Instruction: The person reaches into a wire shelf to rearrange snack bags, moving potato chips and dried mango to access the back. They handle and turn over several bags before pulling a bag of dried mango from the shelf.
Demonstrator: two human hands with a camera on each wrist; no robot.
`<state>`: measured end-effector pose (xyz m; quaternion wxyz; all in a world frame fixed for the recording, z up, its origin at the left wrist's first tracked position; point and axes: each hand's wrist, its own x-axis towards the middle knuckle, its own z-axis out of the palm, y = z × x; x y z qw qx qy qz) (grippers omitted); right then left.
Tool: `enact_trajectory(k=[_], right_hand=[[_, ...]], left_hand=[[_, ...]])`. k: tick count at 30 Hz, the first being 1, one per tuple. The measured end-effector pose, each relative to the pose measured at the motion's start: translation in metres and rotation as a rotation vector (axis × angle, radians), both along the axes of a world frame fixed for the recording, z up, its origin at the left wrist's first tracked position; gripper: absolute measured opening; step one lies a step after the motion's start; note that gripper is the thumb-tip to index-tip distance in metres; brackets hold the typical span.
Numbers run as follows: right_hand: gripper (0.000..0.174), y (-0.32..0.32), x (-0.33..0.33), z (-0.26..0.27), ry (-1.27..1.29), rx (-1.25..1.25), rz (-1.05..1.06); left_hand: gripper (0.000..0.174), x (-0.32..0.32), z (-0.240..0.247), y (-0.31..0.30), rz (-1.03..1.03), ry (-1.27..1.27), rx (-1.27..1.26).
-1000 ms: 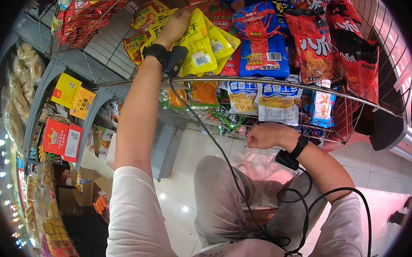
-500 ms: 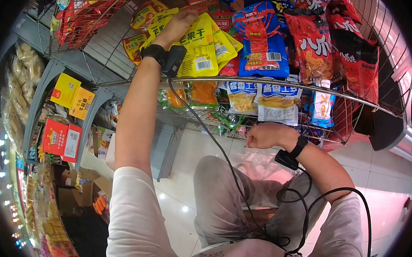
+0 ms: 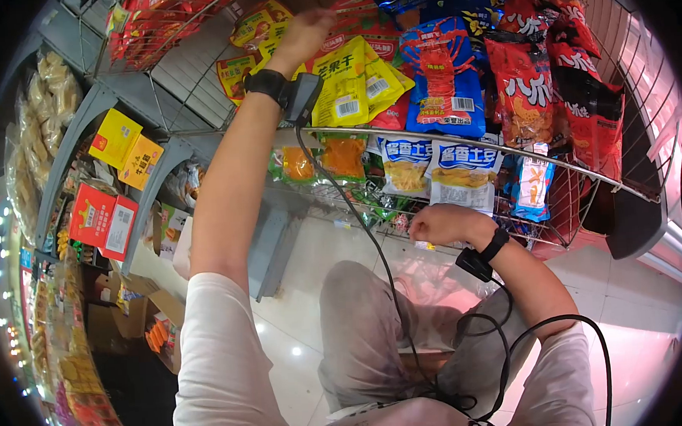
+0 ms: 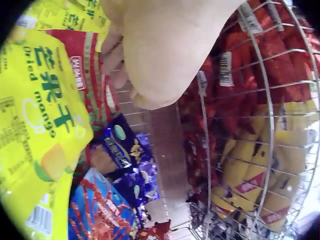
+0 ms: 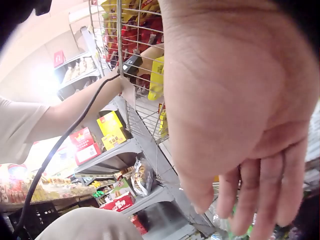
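My left hand reaches over the upper wire basket, by the top ends of the yellow dried mango bags. In the left wrist view the fingers hang beside a red package, with a dried mango bag to their left. Nothing shows in that hand. My right hand hangs with relaxed fingers in front of the lower basket, near the white-and-blue potato snack bags. In the right wrist view its palm faces the camera and holds nothing.
A metal basket rail runs across in front of the bags. Blue crab-print bags and red snack bags fill the basket's right. Grey shelving with boxes stands left. A black cable trails from my left wrist.
My left hand has moved off the front dried mango bag, up and to the right, and the bag now lies free of it. The view has shifted slightly. My right hand has stayed put.
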<state>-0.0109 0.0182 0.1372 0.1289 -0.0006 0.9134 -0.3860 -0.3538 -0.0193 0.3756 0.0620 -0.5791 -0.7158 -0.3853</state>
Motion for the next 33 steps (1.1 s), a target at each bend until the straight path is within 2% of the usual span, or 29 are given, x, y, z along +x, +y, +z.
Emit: enact_trajectory(k=[1,3,5,7,9,11,12,13,15,17,18,19,21,25,28,29,31,33], right_hand=[[0.027,0.000,-0.001,-0.002,0.027,-0.029,-0.006],[0.028,-0.002,-0.003,0.004,-0.053,-0.037,-0.040],[0.028,-0.004,-0.006,0.008,-0.125,-0.039,-0.081],[0.028,-0.005,-0.006,0.006,-0.157,-0.149,-0.155],[0.028,-0.009,-0.007,0.015,-0.192,-0.172,-0.189],[0.028,-0.011,-0.007,0.025,-0.229,-0.185,-0.224],[0.029,-0.012,-0.009,0.028,-0.241,-0.180,-0.216],[0.029,-0.012,-0.011,0.030,-0.252,-0.176,-0.212],[0.029,-0.013,-0.015,0.028,-0.264,-0.119,-0.207],[0.029,-0.019,-0.015,0.031,-0.233,-0.016,-0.195],[0.030,-0.014,-0.019,0.015,-0.089,0.140,-0.083],[0.030,-0.019,-0.017,0.020,-0.093,0.145,-0.076],[0.030,-0.032,-0.009,0.045,0.105,0.216,-0.074],[0.030,-0.060,0.012,0.136,0.137,0.253,0.012],[0.024,-0.079,0.028,0.209,0.125,0.334,0.044],[0.022,-0.082,0.028,0.227,0.216,0.272,0.028],[0.020,-0.077,0.022,0.252,0.309,0.213,-0.004],[0.018,-0.065,0.007,0.270,0.400,0.073,-0.039]], left_hand=[[0.035,0.008,0.004,-0.004,0.006,-0.007,0.002],[0.035,0.026,0.013,-0.016,-0.159,-0.329,0.134],[0.032,0.043,0.033,-0.027,-0.167,-0.350,0.141],[0.027,0.055,0.053,-0.034,-0.212,-0.393,0.277],[0.025,0.060,0.059,-0.043,-0.175,-0.426,0.311],[0.026,0.054,0.060,-0.049,-0.354,-0.444,0.250],[0.031,0.069,0.058,-0.060,-0.295,-0.457,0.220],[0.031,0.096,0.050,-0.082,-0.238,-0.309,0.208],[0.027,0.112,0.024,-0.106,-0.329,-0.427,0.215],[0.021,0.152,0.001,-0.145,-0.302,-0.518,0.174],[0.018,0.165,-0.011,-0.163,-0.355,-0.620,0.124],[0.016,0.176,-0.025,-0.180,-0.404,-0.723,0.073],[0.016,0.191,-0.057,-0.205,-0.409,-0.798,-0.063],[0.016,0.204,-0.129,-0.214,-0.491,-0.891,-0.322],[0.021,0.216,-0.169,-0.198,-0.454,-0.766,-0.404],[0.021,0.225,-0.168,-0.193,-0.461,-0.762,-0.397],[0.028,0.240,-0.163,-0.182,-0.383,-0.335,-0.699],[0.033,0.247,-0.177,-0.167,-0.433,-0.240,-0.763]])
